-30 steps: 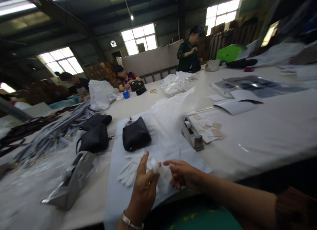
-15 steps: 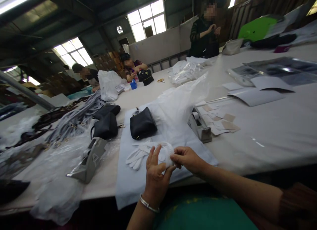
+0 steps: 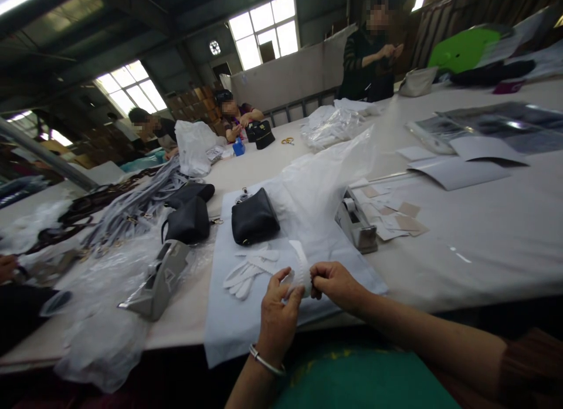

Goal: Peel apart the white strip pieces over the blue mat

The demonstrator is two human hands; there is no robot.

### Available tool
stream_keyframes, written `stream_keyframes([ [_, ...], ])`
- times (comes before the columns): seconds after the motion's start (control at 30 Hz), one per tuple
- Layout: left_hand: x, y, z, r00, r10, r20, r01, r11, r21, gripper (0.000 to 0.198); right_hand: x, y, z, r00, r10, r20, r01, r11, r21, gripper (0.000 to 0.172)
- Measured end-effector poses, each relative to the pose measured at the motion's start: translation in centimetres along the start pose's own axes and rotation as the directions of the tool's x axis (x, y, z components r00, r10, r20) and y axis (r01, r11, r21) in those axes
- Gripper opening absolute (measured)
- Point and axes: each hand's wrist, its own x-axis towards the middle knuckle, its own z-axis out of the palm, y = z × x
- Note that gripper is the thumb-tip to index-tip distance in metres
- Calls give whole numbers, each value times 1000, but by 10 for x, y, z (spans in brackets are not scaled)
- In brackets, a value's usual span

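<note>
My left hand [image 3: 280, 306] has its thumb and fingers closed round a curved white notched strip [image 3: 301, 263], whose upper end sticks up free. On the strip's right side, my right hand [image 3: 332, 283] pinches its edge with bent fingers; the fingertips are partly hidden. Several flat white strips [image 3: 246, 274] lie in an overlapping fan just left of the strip I hold. Behind them, a small black pouch [image 3: 255, 217] rests on a pale blue sheet [image 3: 229, 333].
Grey tape dispensers stand on the left [image 3: 160, 283] and right [image 3: 358, 227]. A clear plastic bag [image 3: 314, 180] lies behind my hands, with small cards [image 3: 402, 218] to its right. More black pouches [image 3: 189, 221] sit left. A co-worker's hand [image 3: 6, 267] shows at the left edge.
My left fingers, spread before, have closed in on the strip. Its free end now points upward instead of looping to the left. A co-worker's hand and dark sleeve have come in at the left edge.
</note>
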Motion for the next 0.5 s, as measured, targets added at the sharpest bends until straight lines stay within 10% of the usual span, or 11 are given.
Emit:
stream_keyframes([
  [0.23,-4,-2,-4,935,325,-141,-281,923,265,18,-3,-4,2,989,56,135,-86,968,236,22],
  [0.5,-6,6,7,831,554,-46,-452,721,525,29,-4,2,5,984,51,172,-96,960,265,49],
])
